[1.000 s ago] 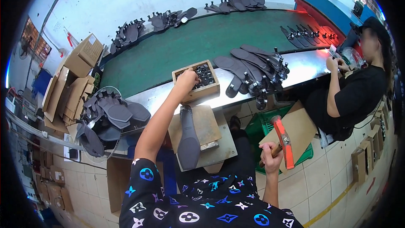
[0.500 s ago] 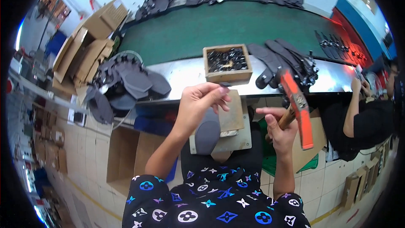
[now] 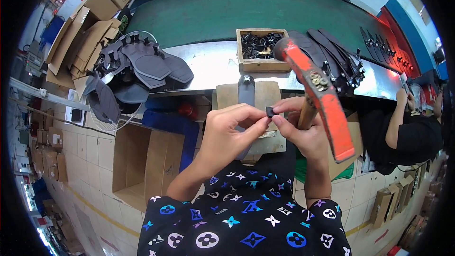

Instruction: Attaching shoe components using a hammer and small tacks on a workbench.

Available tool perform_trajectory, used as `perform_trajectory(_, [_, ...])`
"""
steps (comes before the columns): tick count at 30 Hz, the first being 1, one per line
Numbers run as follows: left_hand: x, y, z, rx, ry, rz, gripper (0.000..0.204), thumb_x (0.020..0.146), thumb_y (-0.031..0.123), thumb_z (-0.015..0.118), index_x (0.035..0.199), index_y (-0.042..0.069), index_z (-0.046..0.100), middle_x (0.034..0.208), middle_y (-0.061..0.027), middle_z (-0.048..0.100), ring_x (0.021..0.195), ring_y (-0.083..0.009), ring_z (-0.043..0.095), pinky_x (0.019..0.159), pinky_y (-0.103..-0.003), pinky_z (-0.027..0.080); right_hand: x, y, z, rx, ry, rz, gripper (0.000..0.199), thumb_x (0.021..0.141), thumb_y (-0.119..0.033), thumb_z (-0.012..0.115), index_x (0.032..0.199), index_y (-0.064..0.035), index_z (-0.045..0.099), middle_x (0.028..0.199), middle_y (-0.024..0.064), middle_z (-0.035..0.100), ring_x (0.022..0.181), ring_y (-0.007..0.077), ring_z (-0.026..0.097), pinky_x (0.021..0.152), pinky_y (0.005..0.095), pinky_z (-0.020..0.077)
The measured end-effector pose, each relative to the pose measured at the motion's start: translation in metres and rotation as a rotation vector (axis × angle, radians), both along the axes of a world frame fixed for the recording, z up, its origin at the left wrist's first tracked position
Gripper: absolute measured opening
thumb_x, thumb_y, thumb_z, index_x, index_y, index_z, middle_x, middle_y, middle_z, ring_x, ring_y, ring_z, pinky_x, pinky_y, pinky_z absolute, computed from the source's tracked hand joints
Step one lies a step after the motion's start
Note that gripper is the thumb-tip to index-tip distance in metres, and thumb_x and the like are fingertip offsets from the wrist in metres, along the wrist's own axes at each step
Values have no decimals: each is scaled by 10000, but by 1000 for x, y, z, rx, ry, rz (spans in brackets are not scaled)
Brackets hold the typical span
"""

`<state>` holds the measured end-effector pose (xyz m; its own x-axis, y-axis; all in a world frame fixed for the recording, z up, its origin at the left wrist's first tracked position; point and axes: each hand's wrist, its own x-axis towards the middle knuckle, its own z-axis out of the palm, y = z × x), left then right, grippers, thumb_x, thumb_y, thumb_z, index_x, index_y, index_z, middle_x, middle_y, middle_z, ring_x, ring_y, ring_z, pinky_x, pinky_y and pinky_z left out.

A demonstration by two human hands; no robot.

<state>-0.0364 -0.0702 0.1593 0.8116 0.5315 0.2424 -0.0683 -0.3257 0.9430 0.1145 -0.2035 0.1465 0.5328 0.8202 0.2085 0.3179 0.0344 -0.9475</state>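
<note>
My left hand (image 3: 232, 128) pinches a small black piece (image 3: 270, 111) between thumb and forefinger. The fingertips of my right hand (image 3: 305, 135) meet it from the other side. My right hand also keeps hold of a hammer (image 3: 320, 90) with a worn orange head and a wooden handle, tilted upward. Beneath my hands lies a long dark grey flat piece (image 3: 246, 92) on a tan board (image 3: 227, 96), partly covered by my left hand. Just beyond stands a wooden box (image 3: 265, 66) full of small black parts.
Dark grey flat pieces (image 3: 147, 64) fill a wire basket at the left; more strips (image 3: 327, 50) lie right of the box. Behind runs a green conveyor belt (image 3: 204, 12). Cardboard boxes (image 3: 132, 161) stand at the left. At the right a co-worker (image 3: 407, 128) sits by the bench.
My hands have come together at the small black piece, the right one moving left with the hammer. The view has shifted, and the flat piece now extends farther up the board.
</note>
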Motion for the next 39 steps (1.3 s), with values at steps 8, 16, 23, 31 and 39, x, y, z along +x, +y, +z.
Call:
perform_trajectory(8, [51,79,-124,690,155,354,480,801,296,799,1182,47,647,1108,-154,694,960,-307,684,822,-396,538,35,27,-46,34,122,-44,175,886,-95,734,983,36,671,905,48,670,658,73,597,542,208,448])
perform_trajectory(16, [61,75,-133,191,77,107,257,803,125,771,1035,21,739,976,-166,726,861,-308,705,786,-363,538,54,74,-84,21,-7,-11,234,890,-148,736,1001,49,672,768,65,663,671,94,561,617,302,468])
perform_trajectory(23, [56,71,-148,267,46,164,262,769,111,772,1017,30,748,989,-171,726,909,-306,695,812,-386,541,47,74,-71,-89,-273,117,175,831,-31,685,991,20,632,812,176,625,728,322,608,681,368,481])
perform_trajectory(31, [53,72,-130,253,67,94,237,752,97,769,967,3,735,897,-190,712,877,-326,689,770,-417,528,53,71,-81,2,-475,216,337,727,38,652,1055,-35,634,1002,144,670,919,375,652,777,413,522])
perform_trajectory(39, [50,74,-135,256,8,53,268,762,57,773,1017,-10,726,848,-208,706,731,-322,706,650,-373,538,51,67,-86,-77,-597,139,401,699,53,628,1078,-77,627,1108,97,679,901,370,662,753,427,554])
